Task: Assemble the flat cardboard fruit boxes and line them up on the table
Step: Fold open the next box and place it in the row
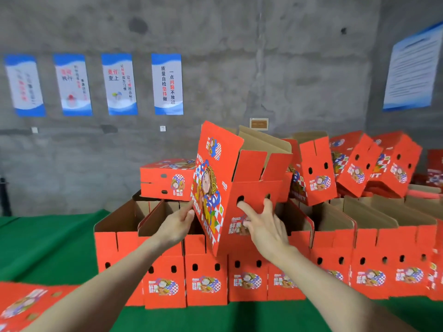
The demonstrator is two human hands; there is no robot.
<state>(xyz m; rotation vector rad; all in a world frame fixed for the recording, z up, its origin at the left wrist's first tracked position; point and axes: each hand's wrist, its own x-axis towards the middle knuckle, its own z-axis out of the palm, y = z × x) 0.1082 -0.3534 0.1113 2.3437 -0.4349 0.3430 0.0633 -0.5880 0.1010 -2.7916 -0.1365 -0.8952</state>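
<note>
Nearest, flat box (28, 305) on green worktop (48, 245), row of open-topped boxes (206, 279), left hand (176, 226), fingers straight, touching printed face of tilted box (211, 178) above row, right hand (263, 227) spread flat on its holed side, more boxes (354, 164) piled behind.

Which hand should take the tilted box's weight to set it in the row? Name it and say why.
Right, probably. The right hand lies spread flat on the holed side panel of the tilted box, index finger by a hole; the left hand only touches its lower edge with fingertips.
</note>
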